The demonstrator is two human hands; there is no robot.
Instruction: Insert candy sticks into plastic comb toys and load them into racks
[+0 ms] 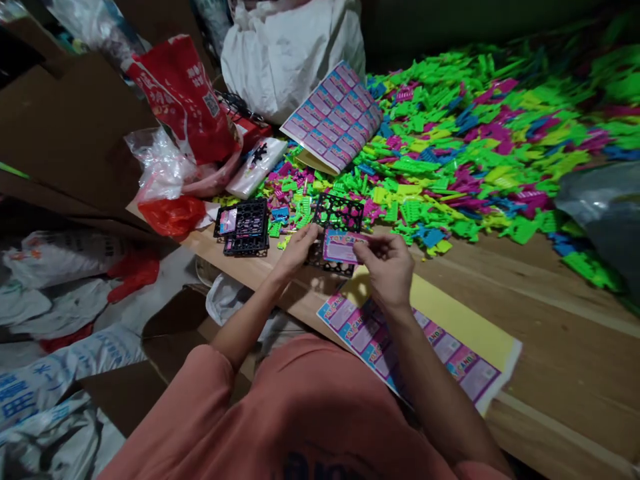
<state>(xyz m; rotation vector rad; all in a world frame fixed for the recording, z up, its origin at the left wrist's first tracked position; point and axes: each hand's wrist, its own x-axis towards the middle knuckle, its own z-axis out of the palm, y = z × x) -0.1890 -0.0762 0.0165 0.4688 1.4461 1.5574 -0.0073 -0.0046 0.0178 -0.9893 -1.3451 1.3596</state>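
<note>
My left hand (299, 249) grips the left edge of a black plastic lattice piece (341, 208), which is held tilted above the table. Between the thumb and fingers of my right hand (391, 269) is a purple and blue "Toy Candy" sticker (338, 249), in front of the lattice piece. I cannot tell whether the sticker touches it. Below my right forearm lies a sticker sheet (350, 325), part of its yellow backing bare. To the left of my left hand, more black lattice pieces (255, 215) are stacked, with stickers on them.
A large heap of green, pink, blue and yellow plastic pieces (480, 147) covers the back of the wooden table (565, 333). Another sticker sheet (333, 120) leans on it. A red bag (185, 100) and white sack (295, 60) stand behind. An open cardboard box (175, 333) is below left.
</note>
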